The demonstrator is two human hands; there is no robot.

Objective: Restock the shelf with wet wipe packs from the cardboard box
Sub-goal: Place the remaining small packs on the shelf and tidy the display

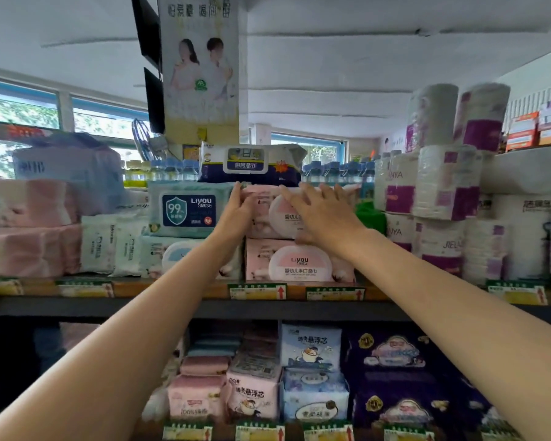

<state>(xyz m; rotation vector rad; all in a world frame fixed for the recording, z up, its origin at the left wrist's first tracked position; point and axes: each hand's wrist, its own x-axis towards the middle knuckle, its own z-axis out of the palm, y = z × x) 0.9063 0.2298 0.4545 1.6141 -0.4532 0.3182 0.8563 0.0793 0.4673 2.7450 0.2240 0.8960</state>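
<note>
On the top shelf (178,286) two pink wet wipe packs are stacked. My left hand (236,210) presses flat against the left end of the upper pink pack (261,214). My right hand (322,211) lies spread over that pack's front, fingers straight. The lower pink pack (296,262) stands under it on the shelf. A dark blue and white wipe pack (252,165) lies on top of the stack. To the left, a light blue pack (188,210) rests on another blue-lidded pack (178,254). The cardboard box is out of view.
Toilet paper rolls (442,183) stand stacked to the right of the wipes, soft pink tissue bundles (29,230) to the left. Water bottles (334,173) line up behind. The lower shelf holds sanitary pad packs (312,374). A poster-covered pillar (201,68) rises behind the stack.
</note>
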